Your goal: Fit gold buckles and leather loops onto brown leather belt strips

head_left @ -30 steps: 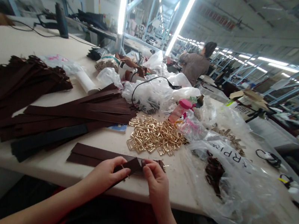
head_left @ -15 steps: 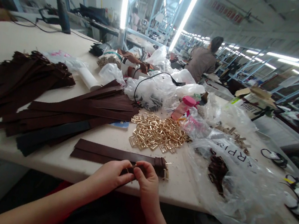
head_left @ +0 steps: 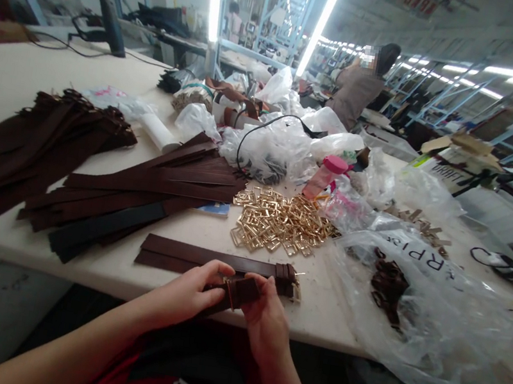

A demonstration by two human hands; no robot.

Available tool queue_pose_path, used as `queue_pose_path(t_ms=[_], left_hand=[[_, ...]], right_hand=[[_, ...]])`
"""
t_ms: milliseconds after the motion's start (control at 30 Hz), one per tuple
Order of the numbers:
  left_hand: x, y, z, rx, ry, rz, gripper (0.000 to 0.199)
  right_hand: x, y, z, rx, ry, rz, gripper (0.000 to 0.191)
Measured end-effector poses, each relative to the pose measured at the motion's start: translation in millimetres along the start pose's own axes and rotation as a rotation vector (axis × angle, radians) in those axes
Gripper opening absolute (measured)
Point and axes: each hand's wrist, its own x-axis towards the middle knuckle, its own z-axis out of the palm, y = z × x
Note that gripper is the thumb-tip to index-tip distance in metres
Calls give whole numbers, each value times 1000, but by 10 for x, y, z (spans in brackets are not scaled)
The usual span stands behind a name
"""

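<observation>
Between my two hands is a dark brown leather strap (head_left: 245, 291), held low over the table's front edge. My left hand (head_left: 194, 292) pinches its left part, next to a thin metal piece. My right hand (head_left: 266, 317) grips the strap's other end with thumb and fingers. Just beyond my hands lie brown straps with buckles (head_left: 197, 259), their buckle ends pointing right. A pile of gold buckle frames (head_left: 283, 222) sits farther back. Long brown straps (head_left: 156, 179) are fanned out to the left, a black strap (head_left: 105, 226) among them.
Another bundle of brown straps (head_left: 50, 140) lies far left. A clear plastic bag (head_left: 442, 312) with brown loops (head_left: 388, 284) covers the right side of the table (head_left: 14, 63). Behind the buckles are a pink-lidded bottle (head_left: 326, 176) and crumpled plastic. A person (head_left: 360, 88) stands beyond the table.
The strap between my hands has come up and turned, so its flat face now shows. My right hand's fingers have shifted along it. The whole view has moved slightly.
</observation>
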Motion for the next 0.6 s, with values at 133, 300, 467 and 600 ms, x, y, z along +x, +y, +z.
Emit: queue_pose_path(t_ms=[133, 300, 467, 600], left_hand=[[-61, 84, 11, 3, -48, -2, 33], [-102, 149, 29, 106, 2, -43, 36], [-116, 94, 88, 236, 75, -105, 36], [-118, 53, 65, 229, 35, -110, 35]], right_hand=[[-63, 47, -14, -18, -68, 98, 31], [-128, 131, -53, -68, -285, 241, 40], [-144, 148, -78, -158, -382, 284, 38], [-164, 105, -48, -103, -334, 232, 35]])
